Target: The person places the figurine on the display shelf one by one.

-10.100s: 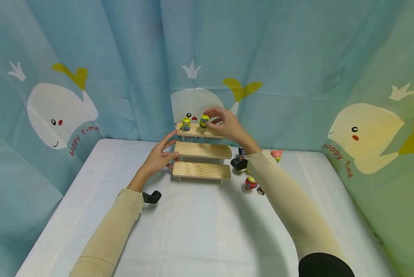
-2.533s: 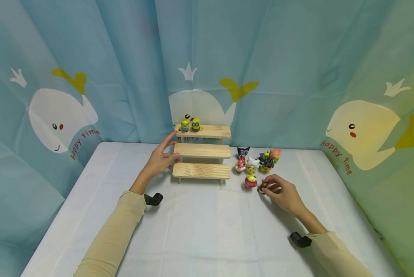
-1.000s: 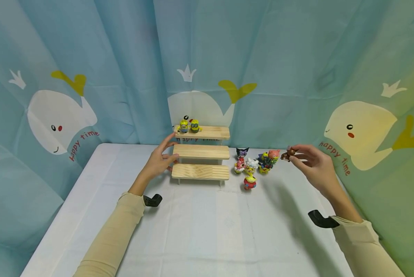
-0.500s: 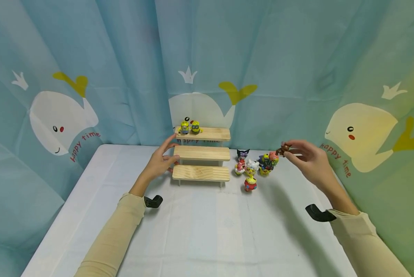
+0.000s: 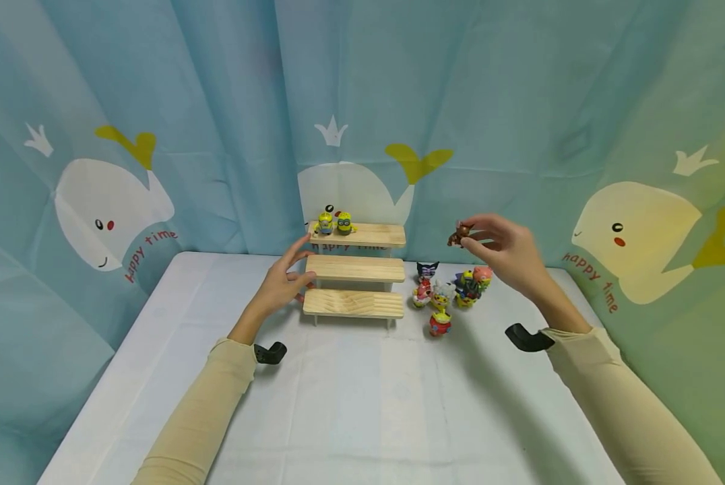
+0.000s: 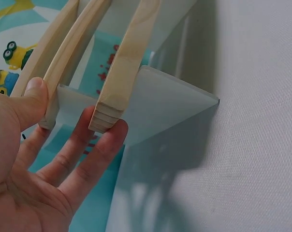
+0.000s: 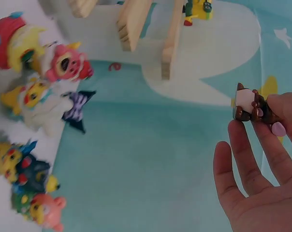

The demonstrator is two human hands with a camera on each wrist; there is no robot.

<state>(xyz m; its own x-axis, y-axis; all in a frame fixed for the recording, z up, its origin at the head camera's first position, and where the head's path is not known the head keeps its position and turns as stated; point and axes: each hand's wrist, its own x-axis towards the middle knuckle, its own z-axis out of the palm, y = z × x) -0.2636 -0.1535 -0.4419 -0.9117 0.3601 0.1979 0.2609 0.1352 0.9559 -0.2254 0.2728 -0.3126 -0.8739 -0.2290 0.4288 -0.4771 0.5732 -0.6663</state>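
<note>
My right hand (image 5: 505, 252) pinches a small brown toy figurine (image 5: 460, 234) between thumb and fingertips, raised above the table. In the right wrist view the brown figurine (image 7: 252, 106) shows a pale patch and a pink part. My left hand (image 5: 277, 283) holds the left end of a three-tier wooden display shelf (image 5: 354, 268). The left wrist view shows the thumb at the middle plank and a fingertip at the end of the bottom plank (image 6: 124, 72). Two yellow minion figurines, one in blue (image 5: 325, 223) and one in green (image 5: 344, 223), stand at the left of the top tier.
Right of the shelf several figurines cluster on the white table (image 5: 350, 404): a black-eared one (image 5: 426, 271), a pink one (image 5: 482, 275), a white-haired one (image 5: 443, 294) and a red-bodied one (image 5: 440, 324). A blue whale-print curtain (image 5: 508, 121) hangs close behind.
Over ten seconds, my right hand left the green minion on the top tier and took the brown figurine from the table. In the last second it moved left and up. My left hand stayed put.
</note>
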